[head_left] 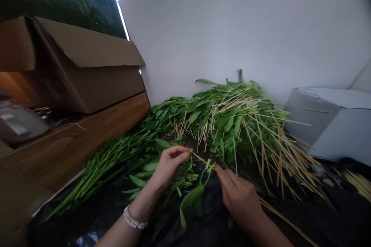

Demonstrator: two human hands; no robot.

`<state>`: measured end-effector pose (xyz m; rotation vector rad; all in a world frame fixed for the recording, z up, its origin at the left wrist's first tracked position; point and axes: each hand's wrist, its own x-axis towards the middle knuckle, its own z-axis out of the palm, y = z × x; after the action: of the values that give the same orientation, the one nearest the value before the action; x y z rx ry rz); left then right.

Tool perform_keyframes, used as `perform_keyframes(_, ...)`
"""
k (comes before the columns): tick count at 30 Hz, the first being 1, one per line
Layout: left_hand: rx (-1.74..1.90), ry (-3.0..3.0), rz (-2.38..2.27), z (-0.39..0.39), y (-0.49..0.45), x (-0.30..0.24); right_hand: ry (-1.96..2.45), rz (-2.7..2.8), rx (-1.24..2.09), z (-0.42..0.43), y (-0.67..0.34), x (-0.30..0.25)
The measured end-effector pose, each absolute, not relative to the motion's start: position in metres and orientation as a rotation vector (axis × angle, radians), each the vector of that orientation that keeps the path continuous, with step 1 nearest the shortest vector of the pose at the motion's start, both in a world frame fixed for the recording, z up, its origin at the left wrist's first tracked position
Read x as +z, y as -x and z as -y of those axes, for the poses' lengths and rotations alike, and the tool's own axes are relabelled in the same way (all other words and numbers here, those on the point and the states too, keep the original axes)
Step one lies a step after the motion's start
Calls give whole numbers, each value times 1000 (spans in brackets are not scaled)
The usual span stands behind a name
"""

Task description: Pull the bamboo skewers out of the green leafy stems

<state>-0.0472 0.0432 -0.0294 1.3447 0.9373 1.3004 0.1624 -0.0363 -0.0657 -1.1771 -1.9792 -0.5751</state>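
Observation:
A thin wooden skewer runs between my two hands. My left hand, with a beaded bracelet on its wrist, pinches its far end, where a small green piece of stem shows at the fingertips. My right hand is closed on the skewer farther along, its fingers beside a green stem. From there a leafy green sprig hangs down, its leaves over black plastic sheeting. Whether the stem is pierced or only held against the skewer, I cannot tell. Loose cut greens lie under my left hand.
Behind my hands rises a big heap of leafy greens with many skewers sticking out. More long-stemmed greens lie left. An open cardboard box stands on a wooden ledge. At right are a white box and bare skewers.

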Motion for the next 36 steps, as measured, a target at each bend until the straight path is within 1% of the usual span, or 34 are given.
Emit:
perform_keyframes(5,1258,-1343,-936,-42,49,-25,1148,1985,-602,37,-162,-65)
perform_keyframes(17,1154,-1386,-872,-42,53,-18,1113,1987,-540,39,-159,-68)
perform_keyframes(23,912,-1584,-755,-30,38,-28,1049,2006,-579,43,-150,-63)
perform_keyframes(29,995,-1515,-801,-31,36,-27,1099,1967,-623,42,-157,-56)
perform_keyframes(33,1116,-1279,-874,-34,39,-27,1151,1907,-650,38,-165,-55)
perform_keyframes(36,1169,-1107,-842,-35,40,-27,1149,1929,-630,39,-164,-56)
